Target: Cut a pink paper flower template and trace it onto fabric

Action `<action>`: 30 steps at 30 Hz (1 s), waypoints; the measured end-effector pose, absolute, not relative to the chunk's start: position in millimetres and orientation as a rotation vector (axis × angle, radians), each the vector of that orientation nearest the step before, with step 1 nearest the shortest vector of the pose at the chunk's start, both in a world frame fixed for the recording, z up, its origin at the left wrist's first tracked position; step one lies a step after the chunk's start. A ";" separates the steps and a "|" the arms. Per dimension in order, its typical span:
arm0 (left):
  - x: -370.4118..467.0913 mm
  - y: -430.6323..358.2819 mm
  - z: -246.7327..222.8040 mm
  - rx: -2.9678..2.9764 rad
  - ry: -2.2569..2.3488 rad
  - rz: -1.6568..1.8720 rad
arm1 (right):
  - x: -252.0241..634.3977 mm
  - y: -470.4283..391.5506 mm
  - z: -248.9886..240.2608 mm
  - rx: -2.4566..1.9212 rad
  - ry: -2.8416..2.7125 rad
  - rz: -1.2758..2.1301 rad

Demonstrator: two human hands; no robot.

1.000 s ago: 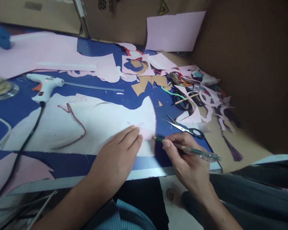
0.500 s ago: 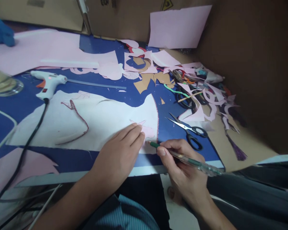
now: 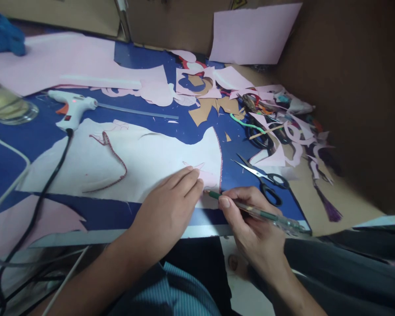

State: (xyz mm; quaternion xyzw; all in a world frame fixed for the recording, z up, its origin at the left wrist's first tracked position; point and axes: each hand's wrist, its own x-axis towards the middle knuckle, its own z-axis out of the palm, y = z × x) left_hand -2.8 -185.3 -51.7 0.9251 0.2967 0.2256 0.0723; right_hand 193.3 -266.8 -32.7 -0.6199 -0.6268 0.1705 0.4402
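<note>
My left hand (image 3: 171,206) lies flat, palm down, over the right part of a white cloth (image 3: 151,153), its fingertips on a small pink cut-out (image 3: 208,177). In my right hand (image 3: 258,224) is a green-tipped clear pen (image 3: 263,213), its tip touching down beside the pink piece, close to my left fingers. A dark red stitched edge (image 3: 221,162) runs down the cloth's right side, and a curved red stitched line (image 3: 120,160) crosses its left half. Black-handled scissors (image 3: 263,175) lie spread just beyond my right hand.
A white glue gun (image 3: 74,107) with a long glue stick rests at the left, its black cable crossing the cloth. Pink sheets (image 3: 69,61) lie behind it. Scraps, cords and a purple tassel (image 3: 329,206) are heaped at the right. Cardboard (image 3: 349,87) walls the back and right.
The view has shifted slightly, so the table's things appear a little further right and higher. Both hands keep nearly the same places on the cloth, with the pen still in my right hand.
</note>
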 end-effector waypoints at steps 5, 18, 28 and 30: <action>-3.1 -185.4 -52.5 2.783 0.881 0.700 | 193.2 -265.6 -34.2 -1.539 -1.551 0.416; -3.6 -184.3 -52.4 2.787 0.882 0.704 | 196.2 -272.6 -37.0 -1.550 -1.535 0.377; -3.9 -184.5 -53.1 2.780 0.868 0.674 | 194.6 -280.1 -33.5 -1.502 -1.584 0.415; -3.4 -184.7 -52.3 2.773 0.871 0.686 | 193.8 -278.7 -31.8 -1.516 -1.578 0.440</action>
